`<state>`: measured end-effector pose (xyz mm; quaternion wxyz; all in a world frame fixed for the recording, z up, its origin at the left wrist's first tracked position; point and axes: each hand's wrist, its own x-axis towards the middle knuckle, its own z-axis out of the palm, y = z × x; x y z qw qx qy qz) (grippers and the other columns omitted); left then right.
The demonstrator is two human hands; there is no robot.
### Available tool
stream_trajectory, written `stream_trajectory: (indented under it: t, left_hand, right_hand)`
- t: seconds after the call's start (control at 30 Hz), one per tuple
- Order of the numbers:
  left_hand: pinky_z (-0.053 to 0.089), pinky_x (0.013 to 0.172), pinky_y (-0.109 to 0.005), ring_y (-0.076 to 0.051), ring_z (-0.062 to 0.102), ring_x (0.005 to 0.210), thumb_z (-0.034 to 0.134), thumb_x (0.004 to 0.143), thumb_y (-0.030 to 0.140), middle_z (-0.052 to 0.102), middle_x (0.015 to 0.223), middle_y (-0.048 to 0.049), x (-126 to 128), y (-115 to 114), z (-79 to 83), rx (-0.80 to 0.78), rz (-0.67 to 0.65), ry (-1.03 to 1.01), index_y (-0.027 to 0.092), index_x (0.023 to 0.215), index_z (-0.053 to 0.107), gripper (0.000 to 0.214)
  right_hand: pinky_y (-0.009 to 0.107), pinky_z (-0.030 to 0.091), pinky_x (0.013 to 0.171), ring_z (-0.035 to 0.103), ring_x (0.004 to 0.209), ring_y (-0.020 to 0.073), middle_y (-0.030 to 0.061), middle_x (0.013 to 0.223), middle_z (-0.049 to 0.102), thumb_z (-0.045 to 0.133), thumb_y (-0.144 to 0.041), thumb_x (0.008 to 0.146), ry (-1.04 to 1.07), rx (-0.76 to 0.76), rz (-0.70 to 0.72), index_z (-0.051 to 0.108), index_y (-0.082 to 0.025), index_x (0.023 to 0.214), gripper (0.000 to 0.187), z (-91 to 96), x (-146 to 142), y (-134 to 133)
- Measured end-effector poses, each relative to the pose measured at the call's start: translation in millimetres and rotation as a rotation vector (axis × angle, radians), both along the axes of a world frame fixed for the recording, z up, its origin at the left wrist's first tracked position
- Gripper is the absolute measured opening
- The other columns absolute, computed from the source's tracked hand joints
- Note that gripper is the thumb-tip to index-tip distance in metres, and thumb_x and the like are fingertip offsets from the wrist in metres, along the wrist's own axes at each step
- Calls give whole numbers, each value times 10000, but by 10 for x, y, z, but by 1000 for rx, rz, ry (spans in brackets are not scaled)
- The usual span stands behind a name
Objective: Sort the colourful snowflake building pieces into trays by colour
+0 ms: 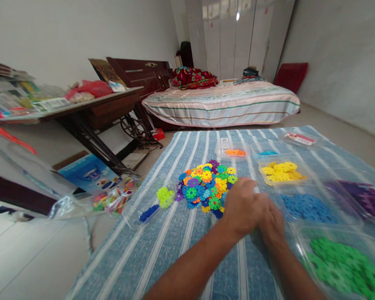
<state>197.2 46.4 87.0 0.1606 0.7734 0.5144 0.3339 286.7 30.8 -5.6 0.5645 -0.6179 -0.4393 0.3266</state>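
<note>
My left hand (242,208) and my right hand (272,221) meet over the striped cloth, just right of a mixed pile of plastic snowflake discs (203,187). Both hands are curled closed and slightly blurred. Whatever lies between their fingers is hidden from this side. The pile has orange, yellow, blue, green and purple discs. Beside my right hand stands a clear tub of blue discs (309,208). Behind it is a tub of yellow discs (281,171), and nearer to me a tub of green discs (343,262).
Purple discs (362,198) fill a tub at the far right. Orange discs (235,153) and light blue discs (268,153) lie in tubs at the back. A clear tray on the left holds lime discs (165,196) and a dark blue stack (149,213). Beyond is a bed (221,108).
</note>
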Motion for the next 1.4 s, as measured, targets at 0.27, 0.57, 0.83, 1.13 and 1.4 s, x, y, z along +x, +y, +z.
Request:
stream_trajectory:
  t: [0.27, 0.57, 0.83, 1.13, 1.4]
  left_hand:
    - [379, 1015, -491, -335, 385, 1303, 523, 830, 478, 408, 1409, -188, -1078, 239, -222, -240, 616, 508, 131, 1230, 493, 531]
    - [368, 997, -470, -333, 420, 1266, 481, 822, 556, 466, 1344, -197, -1046, 244, -297, -354, 669, 528, 125, 1285, 451, 634]
    - [375, 990, -496, -344, 438, 1259, 464, 839, 552, 469, 1370, -197, -1042, 89, -270, -310, 587, 475, 141, 1274, 482, 599]
    - [343, 1026, -490, -346, 433, 1269, 419, 855, 564, 477, 1362, -226, -1089, -76, -342, -331, 573, 535, 83, 1312, 446, 665]
    - [421, 994, -359, -252, 535, 1167, 467, 854, 503, 579, 1257, -121, -1119, -146, -259, -234, 437, 351, 169, 1162, 560, 464]
  right_hand:
    - [364, 465, 843, 631, 917, 233, 86, 918, 708, 414, -650, 835, 63, -65, 29, 689, -163, 901, 563, 52, 33, 0]
    - [376, 465, 869, 638, 923, 236, 84, 915, 717, 408, -657, 830, 12, -87, 36, 694, -173, 869, 563, 60, 48, -16]
    - [377, 471, 857, 638, 926, 249, 95, 922, 719, 424, -665, 820, 7, -105, 34, 700, -160, 886, 579, 69, 51, -30]
    - [386, 468, 869, 638, 922, 248, 85, 925, 718, 433, -671, 809, 12, -111, 52, 708, -168, 885, 579, 67, 40, -29]
    - [379, 484, 844, 641, 930, 262, 95, 916, 720, 427, -689, 804, 9, -126, 53, 710, -165, 863, 599, 65, 34, -27]
